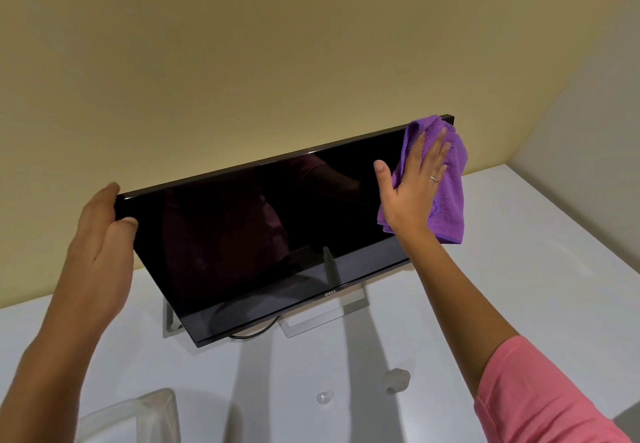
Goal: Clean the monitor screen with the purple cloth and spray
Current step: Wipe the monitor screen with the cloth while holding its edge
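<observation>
The monitor [263, 234] stood tilted on our white surface [519, 252]. Our right hand [414, 186] pressed the purple cloth [450, 193] flat-fingered against its upper right corner — no grip — while our left hand [100, 234] clasped its left edge; beige wall [277, 61] behind.

The monitor [263, 234] bears "DELL" on its bottom bezel, seen inverted.
</observation>
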Action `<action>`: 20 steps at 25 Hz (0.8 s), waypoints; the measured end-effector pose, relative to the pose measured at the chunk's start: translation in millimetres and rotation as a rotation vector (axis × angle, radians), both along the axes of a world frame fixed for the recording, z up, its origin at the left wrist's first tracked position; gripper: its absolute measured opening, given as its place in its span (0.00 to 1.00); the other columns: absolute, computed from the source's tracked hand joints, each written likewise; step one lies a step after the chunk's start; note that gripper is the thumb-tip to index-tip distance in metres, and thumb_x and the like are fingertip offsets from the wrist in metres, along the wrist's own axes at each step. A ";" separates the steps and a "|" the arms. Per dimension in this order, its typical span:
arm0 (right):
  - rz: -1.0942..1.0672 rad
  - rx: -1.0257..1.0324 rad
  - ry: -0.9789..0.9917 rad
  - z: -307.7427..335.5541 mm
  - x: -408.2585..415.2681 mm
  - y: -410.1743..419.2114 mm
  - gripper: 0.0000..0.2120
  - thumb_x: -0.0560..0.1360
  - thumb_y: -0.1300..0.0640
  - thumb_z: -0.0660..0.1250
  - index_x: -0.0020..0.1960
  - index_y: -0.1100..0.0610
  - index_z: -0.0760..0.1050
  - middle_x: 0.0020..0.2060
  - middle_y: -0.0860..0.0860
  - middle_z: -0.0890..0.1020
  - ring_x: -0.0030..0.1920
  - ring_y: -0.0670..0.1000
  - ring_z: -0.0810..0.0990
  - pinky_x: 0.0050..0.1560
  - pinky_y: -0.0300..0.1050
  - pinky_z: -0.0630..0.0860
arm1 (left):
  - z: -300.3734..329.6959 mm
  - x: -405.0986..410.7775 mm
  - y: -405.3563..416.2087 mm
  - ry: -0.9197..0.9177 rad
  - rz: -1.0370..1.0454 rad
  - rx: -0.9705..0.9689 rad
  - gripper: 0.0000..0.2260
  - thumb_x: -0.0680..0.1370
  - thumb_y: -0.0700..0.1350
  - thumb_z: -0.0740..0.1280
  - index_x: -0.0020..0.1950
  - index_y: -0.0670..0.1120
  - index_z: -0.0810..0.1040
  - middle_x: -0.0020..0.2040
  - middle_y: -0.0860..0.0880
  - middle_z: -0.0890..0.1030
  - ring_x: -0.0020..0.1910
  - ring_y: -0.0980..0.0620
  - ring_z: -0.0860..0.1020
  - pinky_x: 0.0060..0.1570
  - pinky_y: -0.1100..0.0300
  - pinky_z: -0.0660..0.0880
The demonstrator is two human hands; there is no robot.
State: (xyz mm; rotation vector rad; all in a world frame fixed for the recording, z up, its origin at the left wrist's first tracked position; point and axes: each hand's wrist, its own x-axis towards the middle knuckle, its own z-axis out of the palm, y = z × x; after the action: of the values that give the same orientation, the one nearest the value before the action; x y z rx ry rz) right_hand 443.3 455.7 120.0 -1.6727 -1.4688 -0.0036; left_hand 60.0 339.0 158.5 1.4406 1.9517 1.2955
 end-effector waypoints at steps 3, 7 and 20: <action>0.068 0.066 -0.102 -1.1 -34.7 -12.5 0.41 0.75 0.33 0.53 0.77 0.59 0.51 0.76 0.65 0.50 0.76 0.65 0.44 0.74 0.66 0.46 | 10.5 6.0 -6.5 0.008 -0.054 -0.010 0.25 0.72 0.54 0.51 0.70 0.60 0.62 0.71 0.57 0.66 0.67 0.57 0.65 0.65 0.55 0.61; 0.181 0.134 -0.216 -8.4 -105.2 -38.9 0.39 0.75 0.34 0.55 0.75 0.59 0.58 0.75 0.66 0.54 0.75 0.67 0.48 0.73 0.66 0.47 | 11.3 -6.1 4.7 0.034 -0.097 -0.111 0.25 0.69 0.50 0.52 0.66 0.50 0.67 0.67 0.41 0.69 0.66 0.39 0.68 0.67 0.39 0.64; 0.417 0.246 -0.447 -30.1 -279.3 -119.8 0.23 0.77 0.59 0.60 0.72 0.49 0.68 0.75 0.57 0.62 0.75 0.62 0.58 0.71 0.63 0.58 | 12.6 -14.6 1.8 -0.110 -0.211 -0.074 0.24 0.69 0.51 0.53 0.66 0.58 0.66 0.65 0.58 0.69 0.63 0.56 0.69 0.63 0.55 0.67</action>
State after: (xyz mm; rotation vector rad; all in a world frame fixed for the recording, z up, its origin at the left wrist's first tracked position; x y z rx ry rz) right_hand 164.0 335.9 89.9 -1.1878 -2.0392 -0.3345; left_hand 45.4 340.8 171.1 1.4627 1.7076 1.1701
